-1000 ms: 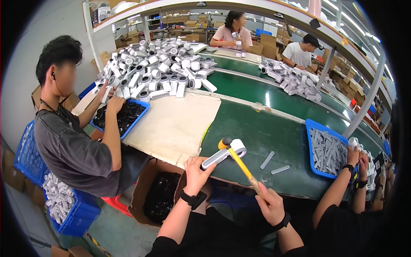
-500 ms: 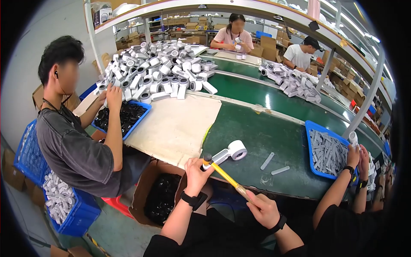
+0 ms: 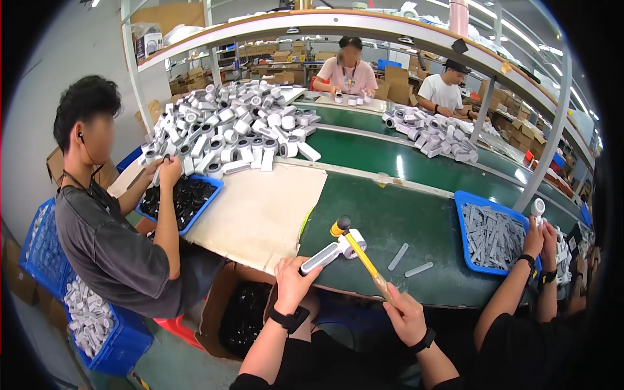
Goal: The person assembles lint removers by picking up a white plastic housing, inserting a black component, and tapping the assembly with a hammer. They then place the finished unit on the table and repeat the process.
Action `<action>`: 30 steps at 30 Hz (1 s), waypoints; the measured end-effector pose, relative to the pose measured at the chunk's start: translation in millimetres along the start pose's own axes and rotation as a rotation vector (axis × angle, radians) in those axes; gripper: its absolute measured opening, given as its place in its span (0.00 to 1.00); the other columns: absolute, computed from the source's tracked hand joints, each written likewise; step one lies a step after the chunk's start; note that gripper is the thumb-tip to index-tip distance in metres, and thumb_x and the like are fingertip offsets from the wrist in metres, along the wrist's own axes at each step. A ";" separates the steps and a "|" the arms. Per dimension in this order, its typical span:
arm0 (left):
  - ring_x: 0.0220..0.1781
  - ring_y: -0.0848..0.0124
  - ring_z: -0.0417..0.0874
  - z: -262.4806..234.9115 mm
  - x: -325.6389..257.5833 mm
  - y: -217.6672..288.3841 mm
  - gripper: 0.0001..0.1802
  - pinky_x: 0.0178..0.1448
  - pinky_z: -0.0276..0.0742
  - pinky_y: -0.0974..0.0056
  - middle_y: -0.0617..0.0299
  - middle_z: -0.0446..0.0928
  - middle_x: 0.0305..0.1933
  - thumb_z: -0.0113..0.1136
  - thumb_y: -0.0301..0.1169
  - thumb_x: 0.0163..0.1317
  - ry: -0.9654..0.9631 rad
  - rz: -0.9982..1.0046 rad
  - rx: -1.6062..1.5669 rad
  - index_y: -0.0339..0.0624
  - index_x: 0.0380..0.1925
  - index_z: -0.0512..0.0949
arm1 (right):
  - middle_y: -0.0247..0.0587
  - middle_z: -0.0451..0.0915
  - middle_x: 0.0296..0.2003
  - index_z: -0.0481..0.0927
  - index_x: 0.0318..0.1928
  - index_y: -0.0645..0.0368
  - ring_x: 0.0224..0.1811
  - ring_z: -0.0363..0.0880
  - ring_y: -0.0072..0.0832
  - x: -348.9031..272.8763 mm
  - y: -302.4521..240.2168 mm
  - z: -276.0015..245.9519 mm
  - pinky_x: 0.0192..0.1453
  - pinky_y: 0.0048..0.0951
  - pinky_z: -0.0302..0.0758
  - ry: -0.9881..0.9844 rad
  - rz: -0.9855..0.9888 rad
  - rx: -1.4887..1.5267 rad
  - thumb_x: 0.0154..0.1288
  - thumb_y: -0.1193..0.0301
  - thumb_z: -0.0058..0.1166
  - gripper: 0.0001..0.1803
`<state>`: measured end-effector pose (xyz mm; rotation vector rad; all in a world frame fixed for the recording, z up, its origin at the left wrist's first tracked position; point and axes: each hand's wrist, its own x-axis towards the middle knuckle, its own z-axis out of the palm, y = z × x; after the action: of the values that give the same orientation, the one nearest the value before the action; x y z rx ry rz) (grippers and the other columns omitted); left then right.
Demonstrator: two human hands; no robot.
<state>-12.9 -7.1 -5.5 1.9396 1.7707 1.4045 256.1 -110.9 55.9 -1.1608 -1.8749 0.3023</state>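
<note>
Green table (image 3: 416,224) carries the work: left hand (image 3: 294,279) clasps a white handheld part (image 3: 333,252), right hand (image 3: 404,317) grips a yellow-handled mallet (image 3: 356,250) resting on its head. Tapping looks underway, not finished; two grey strips (image 3: 408,262) lie unused at three o'clock of the part.

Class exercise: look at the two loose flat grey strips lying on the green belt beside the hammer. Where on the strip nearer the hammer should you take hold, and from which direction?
Judging by its pose, pinch the nearer grey strip across its narrow width, near mid-length, coming straight down from above. It lies flat on the green belt, thin and long, so only its two long edges offer purchase. Its neighbour, the second strip, lies apart, leaving finger room.
</note>
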 end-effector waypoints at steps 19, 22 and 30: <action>0.50 0.47 0.78 -33.1 115.2 -103.7 0.22 0.54 0.74 0.48 0.44 0.78 0.44 0.65 0.28 0.54 0.070 0.043 0.460 0.38 0.51 0.80 | 0.50 0.84 0.38 0.74 0.65 0.59 0.37 0.84 0.31 -1.3 62.3 16.3 0.45 0.29 0.78 0.013 0.262 0.341 0.65 0.69 0.61 0.28; 0.56 0.49 0.74 -29.2 112.7 -77.1 0.26 0.58 0.71 0.49 0.46 0.76 0.49 0.69 0.29 0.50 0.040 0.054 0.672 0.41 0.53 0.79 | 0.41 0.84 0.38 0.72 0.67 0.56 0.36 0.79 0.20 16.5 61.1 21.2 0.45 0.25 0.76 -0.040 0.313 0.458 0.67 0.67 0.60 0.28; 0.55 0.50 0.76 15.6 101.6 44.6 0.16 0.59 0.71 0.51 0.50 0.78 0.50 0.64 0.27 0.59 -0.020 0.322 0.167 0.38 0.48 0.80 | 0.29 0.76 0.28 0.64 0.73 0.50 0.18 0.66 0.12 76.6 55.1 49.0 0.21 0.18 0.65 -0.134 0.494 0.941 0.70 0.70 0.55 0.32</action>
<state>14.4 73.2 67.7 2.4061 1.6706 1.3556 237.7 -7.9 37.0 -0.9005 -1.2342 1.3883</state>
